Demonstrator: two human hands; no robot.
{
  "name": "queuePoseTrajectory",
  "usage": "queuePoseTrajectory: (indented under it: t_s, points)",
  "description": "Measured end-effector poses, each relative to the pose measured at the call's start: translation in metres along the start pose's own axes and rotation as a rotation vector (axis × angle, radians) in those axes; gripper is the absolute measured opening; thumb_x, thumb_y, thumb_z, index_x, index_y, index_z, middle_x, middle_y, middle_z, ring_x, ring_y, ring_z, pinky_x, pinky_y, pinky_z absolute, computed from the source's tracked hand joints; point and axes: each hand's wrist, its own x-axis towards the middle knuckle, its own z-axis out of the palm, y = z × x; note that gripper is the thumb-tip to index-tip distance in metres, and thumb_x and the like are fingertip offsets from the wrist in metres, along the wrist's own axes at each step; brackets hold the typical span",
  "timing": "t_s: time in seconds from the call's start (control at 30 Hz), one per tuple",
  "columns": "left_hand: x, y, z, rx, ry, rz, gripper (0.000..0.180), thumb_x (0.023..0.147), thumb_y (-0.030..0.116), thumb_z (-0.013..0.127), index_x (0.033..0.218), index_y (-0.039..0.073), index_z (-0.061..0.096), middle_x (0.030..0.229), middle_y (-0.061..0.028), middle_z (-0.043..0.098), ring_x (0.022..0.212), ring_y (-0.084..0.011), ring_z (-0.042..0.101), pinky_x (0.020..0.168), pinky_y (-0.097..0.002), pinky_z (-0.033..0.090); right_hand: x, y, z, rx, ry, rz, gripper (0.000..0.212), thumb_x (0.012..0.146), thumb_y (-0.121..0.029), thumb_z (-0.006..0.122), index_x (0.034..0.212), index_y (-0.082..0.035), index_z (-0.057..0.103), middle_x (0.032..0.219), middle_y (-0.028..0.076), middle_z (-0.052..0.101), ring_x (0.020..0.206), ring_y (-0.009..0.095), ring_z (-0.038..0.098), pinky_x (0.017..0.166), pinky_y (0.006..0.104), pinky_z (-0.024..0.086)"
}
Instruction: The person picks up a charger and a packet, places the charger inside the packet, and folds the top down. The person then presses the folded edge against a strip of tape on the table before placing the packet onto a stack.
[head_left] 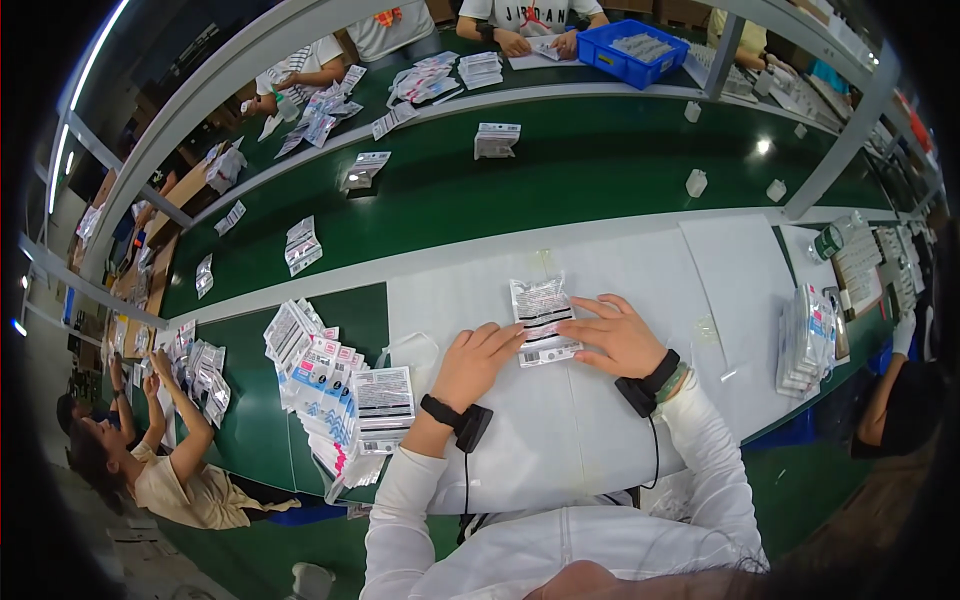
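Note:
A silver foil pouch (545, 302) with dark printing lies on the white table sheet in front of me. The fingers of my left hand (478, 362) stretch out and touch the pouch's left edge. My right hand (622, 345) rests over its right edge, fingers spread and lying fairly flat. On my left is a fanned pile of similar pouches (325, 385), white with blue and pink print. One printed pouch (384, 400) lies face up at the pile's right side. Both wrists wear black straps with small boxes and cables.
Beyond the table runs a green conveyor belt (590, 150) carrying scattered pouches and small white pieces. A stack of pouches (808, 340) stands at the right, near a clear bottle (832, 240). A blue bin (632, 55) sits across the belt. Grey frame posts rise around; co-workers sit nearby.

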Motion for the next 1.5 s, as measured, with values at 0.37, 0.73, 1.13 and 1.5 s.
queuePoseTrajectory:
  t_s: [0.37, 0.73, 1.13, 1.5]
  points:
    - [-0.009, -0.009, 0.003, -0.037, -0.105, -0.014, 0.046, 0.083, 0.005, 0.055, 0.124, 0.025, 0.064, 0.137, 0.0125, 0.056, 0.122, -0.0189, 0.051, 0.096, -0.0360, 0.040, -0.001, 0.019, -0.001, 0.033, -0.063, 0.088, 0.039, 0.099, -0.039, 0.045, 0.132, -0.024, 0.060, 0.135, -0.004, 0.059, 0.141, 0.023, 0.035, 0.115, 0.0511, 0.016]
    - [-0.011, -0.014, 0.007, -0.085, -0.130, -0.030, 0.046, 0.085, 0.007, 0.056, 0.125, 0.029, 0.062, 0.145, 0.0134, 0.048, 0.137, -0.0242, 0.039, 0.108, -0.0484, 0.031, 0.003, 0.009, 0.006, 0.083, -0.028, 0.135, 0.036, 0.103, -0.034, 0.040, 0.128, -0.023, 0.063, 0.136, -0.008, 0.059, 0.143, 0.021, 0.032, 0.116, 0.0471, 0.014]
    - [-0.013, -0.020, 0.000, -0.175, -0.246, -0.035, 0.050, 0.086, 0.011, 0.058, 0.129, 0.037, 0.060, 0.151, 0.0107, 0.041, 0.144, -0.0267, 0.029, 0.116, -0.0554, 0.018, 0.021, -0.009, 0.018, 0.045, 0.210, 0.133, 0.019, 0.087, -0.026, 0.067, 0.101, -0.015, 0.072, 0.105, 0.002, 0.068, 0.108, 0.024, 0.057, 0.096, 0.0427, 0.040]
    - [-0.015, -0.019, 0.008, -0.227, -0.220, -0.071, 0.045, 0.084, 0.009, 0.058, 0.121, 0.035, 0.066, 0.152, 0.0104, 0.040, 0.144, -0.0282, 0.028, 0.117, -0.0528, 0.019, 0.029, -0.057, 0.071, -0.103, 0.222, 0.131, 0.013, 0.080, -0.019, 0.070, 0.087, -0.012, 0.062, 0.085, 0.003, 0.060, 0.082, 0.024, 0.061, 0.075, 0.0370, 0.048]
